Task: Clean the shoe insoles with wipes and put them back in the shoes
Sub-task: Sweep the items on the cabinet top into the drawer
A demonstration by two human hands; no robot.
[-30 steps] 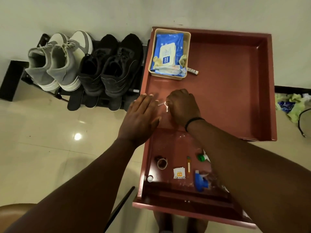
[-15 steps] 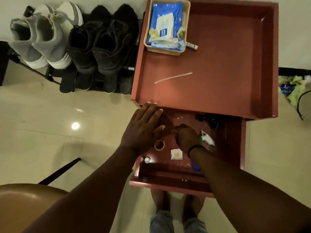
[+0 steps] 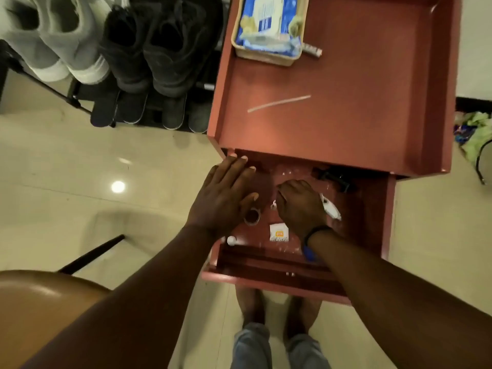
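Head view looks down on one red cabinet point(image 3: 415, 107) with a walled top, and its one drawer point(image 3: 372, 230) is pulled out toward the person. On the cabinet top, at the far left corner, stands one beige basket point(image 3: 266, 57) that holds one blue pack of wipes point(image 3: 267, 14). Just right of the basket lies one small tube point(image 3: 314, 50), and nearer to the drawer lies one thin pale strip point(image 3: 278, 103). To the left of the cabinet is a dark shoe rack point(image 3: 77, 95) with four shoes: two grey shoes point(image 3: 53, 43) and two black shoes point(image 3: 149, 49). Below them four dark insoles point(image 3: 149, 107) show, side by side.

Both hands are over the drawer. The left hand point(image 3: 223, 195) lies flat with straight fingers at the left side of the drawer, and its thumb is just beside one small roll of tape point(image 3: 251, 216). The right hand point(image 3: 300, 203) has curled fingers pointing down into the drawer; I cannot tell if it grips something. A black band point(image 3: 316, 231) is on its wrist. Near this hand lie one white sachet point(image 3: 278, 233) and one white and green object point(image 3: 330, 210). One small white cap point(image 3: 231, 240) is near the front left corner of the drawer.
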